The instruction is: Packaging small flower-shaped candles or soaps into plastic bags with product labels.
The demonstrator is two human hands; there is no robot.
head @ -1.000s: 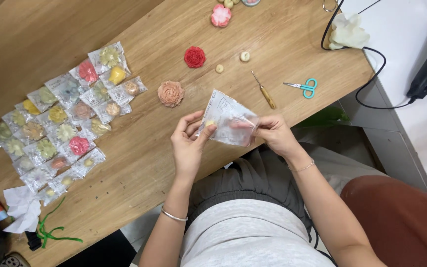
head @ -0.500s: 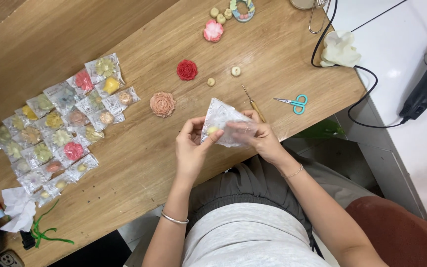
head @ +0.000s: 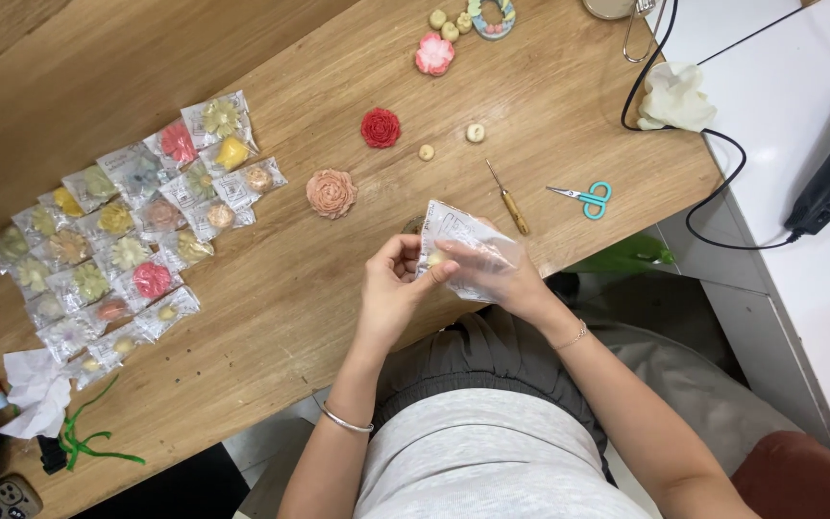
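Over the near edge of the wooden table [head: 549,106], both hands hold a small clear plastic bag [head: 460,234]. My left hand [head: 394,284] pinches the bag's left edge, with a small pale yellow piece at its fingertips. My right hand [head: 498,282] supports the bag from below and behind. On the table just beyond lie a peach crocheted flower [head: 330,192], a red crocheted flower [head: 380,127], and a crochet hook with a wooden handle [head: 508,199].
Several bagged crocheted flowers [head: 127,231] lie in rows at the left. Teal scissors [head: 584,196], two small beige balls [head: 451,140] and a pink flower [head: 433,54] sit farther out. A black cable [head: 694,183] runs to a white surface at the right. Green yarn [head: 84,443] is at the bottom left.
The view has shifted, so the table items sit lower and more to the left in the frame. My hands have turned the bag and brought it closer together; the left fingers now pinch its edge.
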